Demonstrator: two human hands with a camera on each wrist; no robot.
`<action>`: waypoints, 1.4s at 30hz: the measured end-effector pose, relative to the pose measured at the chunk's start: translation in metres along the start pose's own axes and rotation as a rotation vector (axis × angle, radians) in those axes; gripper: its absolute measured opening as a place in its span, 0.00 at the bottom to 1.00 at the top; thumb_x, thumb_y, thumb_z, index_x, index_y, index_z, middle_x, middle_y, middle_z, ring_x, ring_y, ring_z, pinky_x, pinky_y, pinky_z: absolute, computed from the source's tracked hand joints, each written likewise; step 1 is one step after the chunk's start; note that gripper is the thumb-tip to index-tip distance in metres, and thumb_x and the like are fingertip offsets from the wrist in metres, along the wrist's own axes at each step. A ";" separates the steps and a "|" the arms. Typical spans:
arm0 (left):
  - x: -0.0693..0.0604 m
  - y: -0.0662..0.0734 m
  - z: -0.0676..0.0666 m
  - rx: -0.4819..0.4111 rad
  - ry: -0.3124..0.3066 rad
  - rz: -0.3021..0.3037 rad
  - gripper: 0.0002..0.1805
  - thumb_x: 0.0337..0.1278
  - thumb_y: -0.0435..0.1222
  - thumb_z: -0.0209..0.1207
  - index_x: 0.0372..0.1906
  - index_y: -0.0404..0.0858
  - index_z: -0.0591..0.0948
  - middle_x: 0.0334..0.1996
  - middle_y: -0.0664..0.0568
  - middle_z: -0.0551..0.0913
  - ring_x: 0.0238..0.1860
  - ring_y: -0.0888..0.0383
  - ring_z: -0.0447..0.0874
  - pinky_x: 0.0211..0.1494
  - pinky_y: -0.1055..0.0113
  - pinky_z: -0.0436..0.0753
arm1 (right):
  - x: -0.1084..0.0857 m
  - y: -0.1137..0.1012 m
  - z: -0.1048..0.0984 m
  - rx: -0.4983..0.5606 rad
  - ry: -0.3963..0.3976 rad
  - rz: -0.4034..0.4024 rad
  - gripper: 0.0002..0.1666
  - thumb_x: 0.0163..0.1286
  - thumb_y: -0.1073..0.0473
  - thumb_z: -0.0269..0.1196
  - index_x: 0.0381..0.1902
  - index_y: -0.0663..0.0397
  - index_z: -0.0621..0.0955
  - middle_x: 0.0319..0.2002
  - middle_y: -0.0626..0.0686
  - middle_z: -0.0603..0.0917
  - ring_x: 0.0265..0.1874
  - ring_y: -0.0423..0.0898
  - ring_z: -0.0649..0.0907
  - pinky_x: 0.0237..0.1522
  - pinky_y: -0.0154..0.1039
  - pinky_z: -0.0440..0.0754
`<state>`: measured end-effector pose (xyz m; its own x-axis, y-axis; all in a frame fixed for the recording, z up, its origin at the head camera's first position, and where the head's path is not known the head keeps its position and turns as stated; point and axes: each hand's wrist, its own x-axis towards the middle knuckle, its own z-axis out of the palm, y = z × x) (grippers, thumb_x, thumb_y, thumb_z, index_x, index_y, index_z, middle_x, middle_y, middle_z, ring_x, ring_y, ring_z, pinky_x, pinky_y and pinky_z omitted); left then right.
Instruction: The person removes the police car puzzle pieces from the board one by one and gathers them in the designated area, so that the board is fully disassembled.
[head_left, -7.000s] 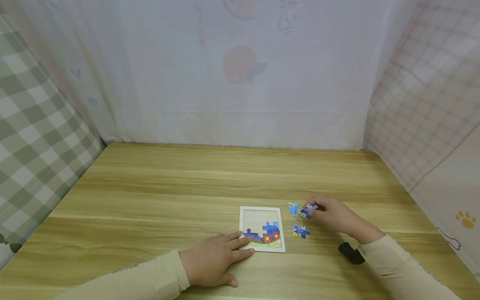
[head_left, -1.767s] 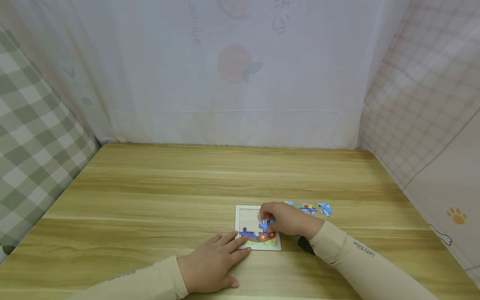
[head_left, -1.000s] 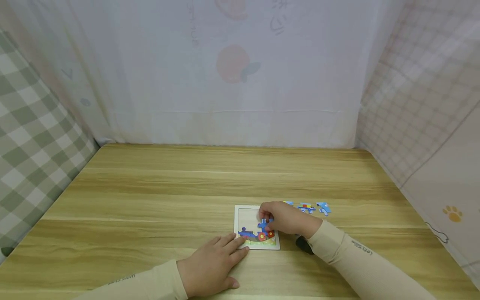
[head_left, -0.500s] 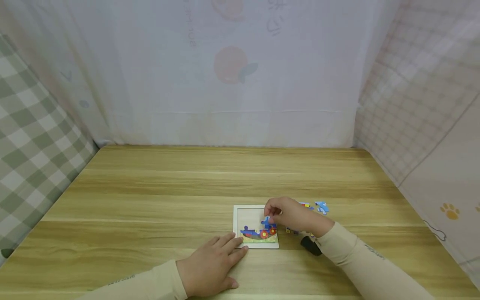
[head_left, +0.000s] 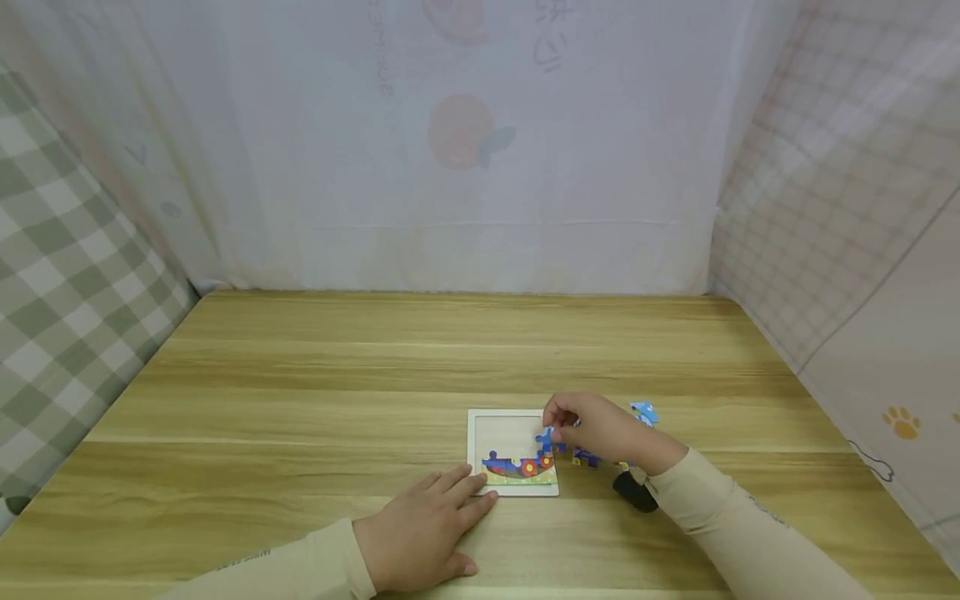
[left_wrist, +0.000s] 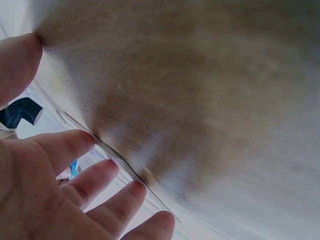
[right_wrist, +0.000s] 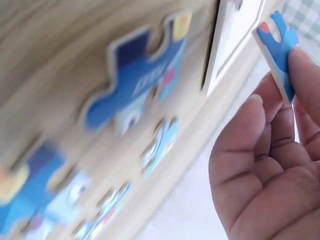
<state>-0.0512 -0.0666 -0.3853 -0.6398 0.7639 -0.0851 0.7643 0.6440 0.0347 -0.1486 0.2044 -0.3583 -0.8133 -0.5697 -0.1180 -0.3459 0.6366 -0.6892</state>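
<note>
My left hand (head_left: pixel 420 529) lies palm down with spread fingers. Its fingertips rest on the near left corner of a white-rimmed puzzle tray (head_left: pixel 517 492). Joined pieces (head_left: pixel 517 472) fill the tray's near part with a blue vehicle, red wheels and a green strip; bare backing shows behind them. Between thumb and fingers, my right hand (head_left: pixel 606 429) pinches a blue puzzle piece (head_left: pixel 546 441) just over the tray's right side. In the right wrist view this puzzle piece (right_wrist: pixel 280 57) is tilted on edge, clear of the table.
Several loose pieces lie right of the tray, among them a dark blue one (head_left: pixel 587 458) and a light blue one (head_left: pixel 645 412); my right hand partly covers the group. A black wrist camera (head_left: pixel 635 492) sits under my right wrist. A pale curtain (head_left: pixel 465 250) borders the table's far edge.
Earlier my right hand took a piece from the loose group and held it down at the tray's right side. Now the pinched piece is lifted and shifted right. My left hand stays put.
</note>
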 end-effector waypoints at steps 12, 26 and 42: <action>-0.003 -0.001 -0.003 -0.012 -0.007 -0.018 0.37 0.59 0.57 0.58 0.70 0.45 0.69 0.69 0.49 0.67 0.70 0.49 0.62 0.68 0.58 0.67 | -0.028 0.023 -0.028 -0.022 0.082 0.089 0.03 0.65 0.68 0.62 0.36 0.57 0.78 0.32 0.48 0.77 0.33 0.44 0.75 0.34 0.35 0.74; -0.003 0.001 -0.001 -0.009 -0.011 -0.016 0.38 0.57 0.58 0.59 0.70 0.44 0.69 0.71 0.50 0.64 0.71 0.49 0.62 0.67 0.59 0.67 | -0.062 0.056 -0.048 0.021 0.119 0.165 0.04 0.64 0.70 0.61 0.37 0.62 0.78 0.31 0.50 0.77 0.30 0.41 0.74 0.29 0.32 0.75; -0.003 0.001 -0.001 -0.043 -0.013 -0.008 0.38 0.57 0.57 0.59 0.70 0.43 0.68 0.71 0.48 0.65 0.71 0.49 0.61 0.68 0.61 0.66 | -0.079 0.069 -0.050 0.079 0.010 0.230 0.03 0.66 0.71 0.59 0.37 0.65 0.76 0.29 0.51 0.77 0.27 0.40 0.73 0.28 0.31 0.73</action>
<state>-0.0486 -0.0675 -0.3835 -0.6447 0.7580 -0.0985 0.7546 0.6517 0.0764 -0.1317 0.3192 -0.3602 -0.8711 -0.4092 -0.2716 -0.1138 0.7062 -0.6988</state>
